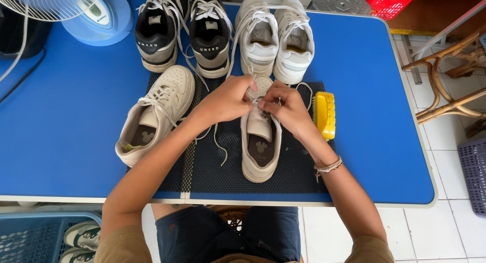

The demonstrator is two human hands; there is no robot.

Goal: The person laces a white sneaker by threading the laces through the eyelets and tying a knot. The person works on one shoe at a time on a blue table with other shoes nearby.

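Meanwhile, a yellow brush point(325, 114) lies just beside the cream sneaker point(260, 149) under both hands.

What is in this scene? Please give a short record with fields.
Surface: blue table with black mesh mat
Left hand: grip on the laces of the beige low-top sneaker
Right hand: grip on the same laces
Beside the right hand: yellow plastic brush
On the mat, left: matching beige sneaker
Behind: black-and-grey pair, white pair
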